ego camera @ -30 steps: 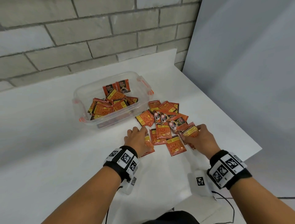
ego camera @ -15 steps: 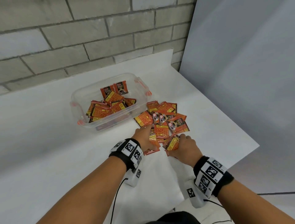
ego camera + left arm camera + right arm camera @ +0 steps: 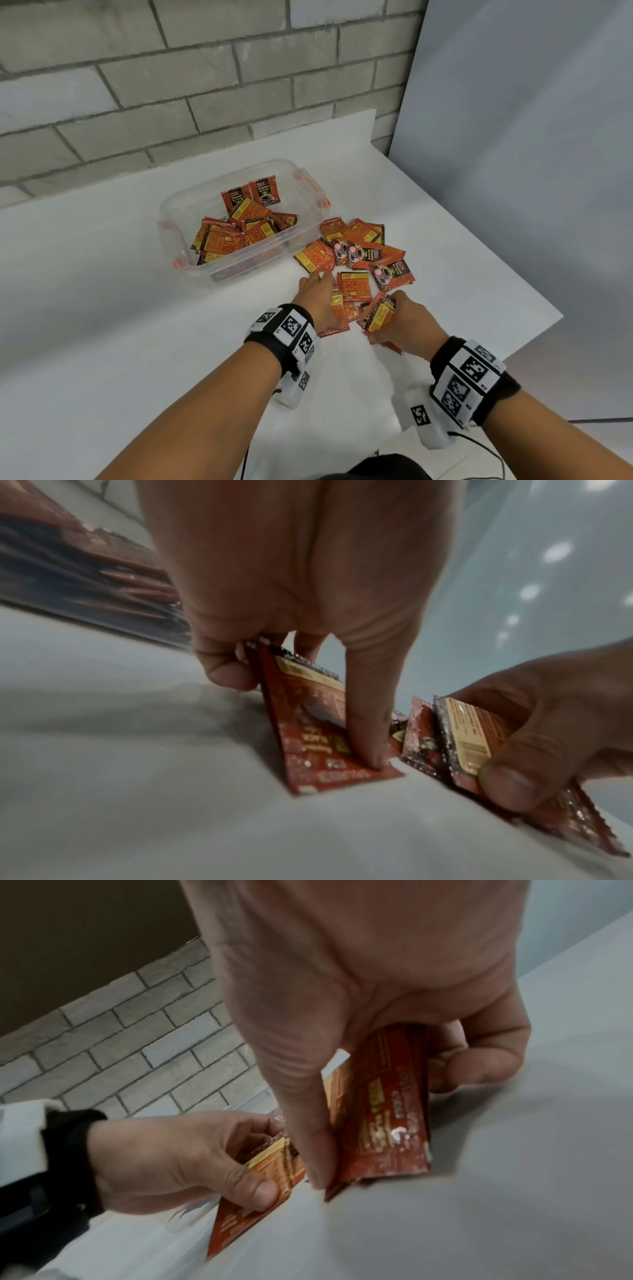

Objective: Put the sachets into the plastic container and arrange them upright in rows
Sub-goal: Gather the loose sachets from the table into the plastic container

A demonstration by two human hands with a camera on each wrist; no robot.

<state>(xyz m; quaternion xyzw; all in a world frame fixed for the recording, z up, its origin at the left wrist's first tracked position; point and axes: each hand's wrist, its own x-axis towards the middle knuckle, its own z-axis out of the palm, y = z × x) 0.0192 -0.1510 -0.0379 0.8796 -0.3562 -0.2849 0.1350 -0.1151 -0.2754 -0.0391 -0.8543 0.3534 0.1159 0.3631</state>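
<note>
On the white table, the left hand gripped a small stack of red-orange sachets, thumb curled on one face and fingers on the other, the stack's lower edge touching the tabletop. Just to its right, the right hand pinched a second bunch of sachets between thumb and fingers, also stood on edge against the table. How many packets each hand held was unclear, as both wrist views were blurred. A loose pile of sachets lay just beyond the hands. To the far left of that pile sat the clear plastic container with orange clips, sachets lying mostly flat inside and two leaning upright against its far wall.
</note>
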